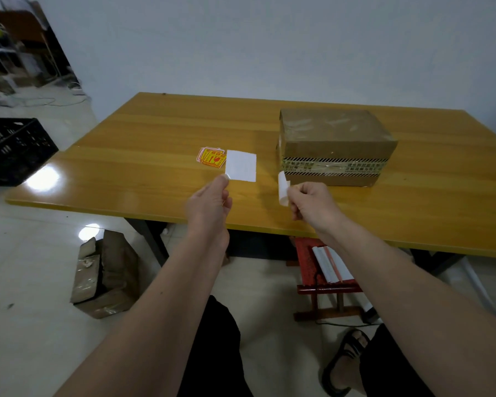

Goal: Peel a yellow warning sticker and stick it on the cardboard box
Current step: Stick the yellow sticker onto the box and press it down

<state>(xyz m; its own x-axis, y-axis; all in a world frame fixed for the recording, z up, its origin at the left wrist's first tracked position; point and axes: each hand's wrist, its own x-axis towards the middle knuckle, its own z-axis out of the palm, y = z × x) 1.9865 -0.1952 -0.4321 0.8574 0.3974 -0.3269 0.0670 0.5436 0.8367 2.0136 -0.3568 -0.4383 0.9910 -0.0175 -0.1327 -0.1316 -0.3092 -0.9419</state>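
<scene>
My left hand pinches the lower left corner of a flat white rectangular sheet and holds it up above the table. My right hand pinches a small curled white piece, apart from the sheet. I cannot tell which of the two is the sticker and which the backing; no yellow face shows on either. A small pile of yellow and red warning stickers lies on the table, partly hidden behind the white sheet. The taped cardboard box stands to the right, just beyond my right hand.
The yellow wooden table stands against a pale wall. A black crate sits at the left, an opened cardboard box lies on the floor, and a red stool stands under the table.
</scene>
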